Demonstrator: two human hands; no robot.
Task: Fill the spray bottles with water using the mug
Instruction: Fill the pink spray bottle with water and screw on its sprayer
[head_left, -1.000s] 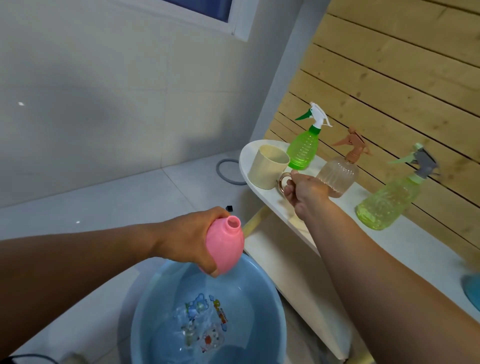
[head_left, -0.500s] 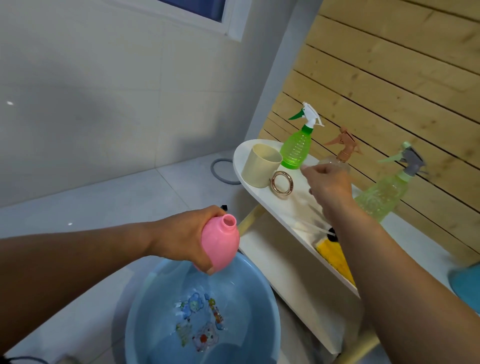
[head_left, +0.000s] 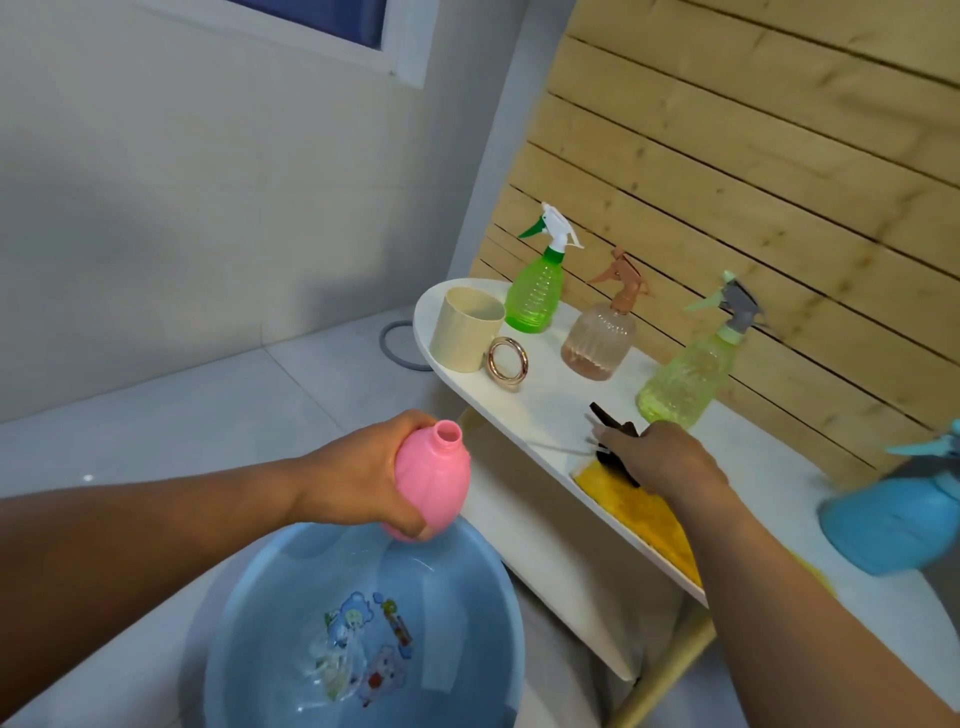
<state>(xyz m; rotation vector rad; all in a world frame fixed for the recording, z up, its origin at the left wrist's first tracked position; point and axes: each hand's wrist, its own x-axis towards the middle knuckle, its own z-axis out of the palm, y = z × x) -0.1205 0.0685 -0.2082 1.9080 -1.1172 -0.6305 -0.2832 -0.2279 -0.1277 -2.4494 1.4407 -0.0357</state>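
Head view
Spill risk: the pink bottle (head_left: 432, 480) is uncapped and tilted, neck up and toward the shelf, held over the near rim of the blue basin (head_left: 249, 623); if the wrist rolls further, whatever is inside would likely run out, some onto the floor.
Slip risk: the bottle looks smooth and may be wet, so it could slide out of the hand into the basin.
Knock risk: the right hand (head_left: 657, 454) works at the shelf's front edge just beside the yellow-green bottle (head_left: 685, 376); a careless lift could topple it.
Left hand (head_left: 358, 480): fingers wrapped round the pink bottle's belly.
Right hand: resting on a black spray head (head_left: 615, 431) by the yellow cloth (head_left: 641, 512); whether it pinches the piece or only touches it, I cannot tell.
Mug (head_left: 467, 330): cream, upright, gold ring handle, at the shelf's (head_left: 550, 410) rounded left end, untouched.
Other bottles: 4 capped on the shelf — green bottle (head_left: 535, 293), amber bottle (head_left: 600, 338), yellow-green, and a blurred blue bottle (head_left: 888, 525) at the right.
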